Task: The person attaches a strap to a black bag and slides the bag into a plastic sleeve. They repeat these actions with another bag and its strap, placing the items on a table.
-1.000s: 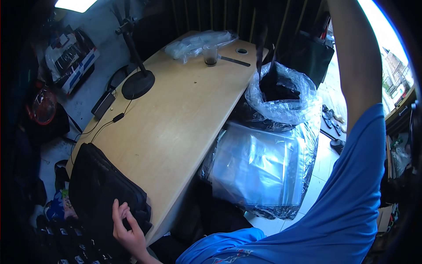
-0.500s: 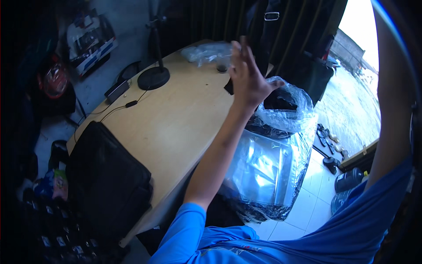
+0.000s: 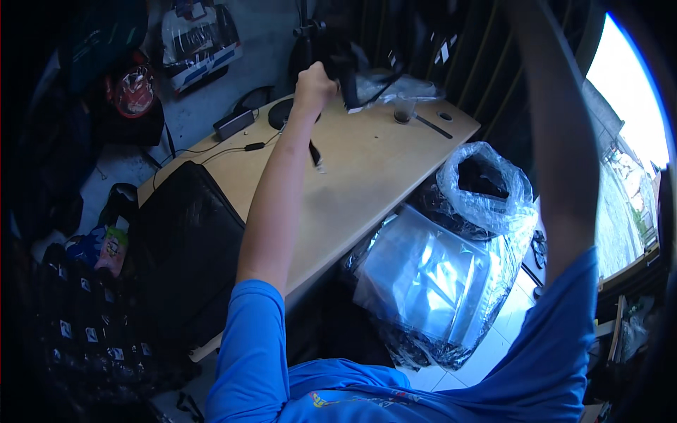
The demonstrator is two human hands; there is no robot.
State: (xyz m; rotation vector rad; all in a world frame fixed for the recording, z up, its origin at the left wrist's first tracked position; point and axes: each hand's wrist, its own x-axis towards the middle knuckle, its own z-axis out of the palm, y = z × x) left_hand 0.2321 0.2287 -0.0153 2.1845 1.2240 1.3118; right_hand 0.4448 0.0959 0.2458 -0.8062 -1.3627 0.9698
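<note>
My left hand is closed in a fist above the far part of the wooden table. A black strap hangs below the fist, its loose end blurred over the tabletop. More dark straps, smeared by motion, dangle just right of the hand, and what they belong to is lost in the dark at the top. My right arm reaches up along the right side. Its hand is beyond the upper edge.
A black bag lies on the table's near left end. Clear plastic and a cup sit at the far end. Right of the table stands a plastic-wrapped bundle with a wrapped ring-shaped roll on it.
My left hand has gone from open with spread fingers to a fist around the strap, and moved left. The view has shifted, with more of the table's far end showing.
</note>
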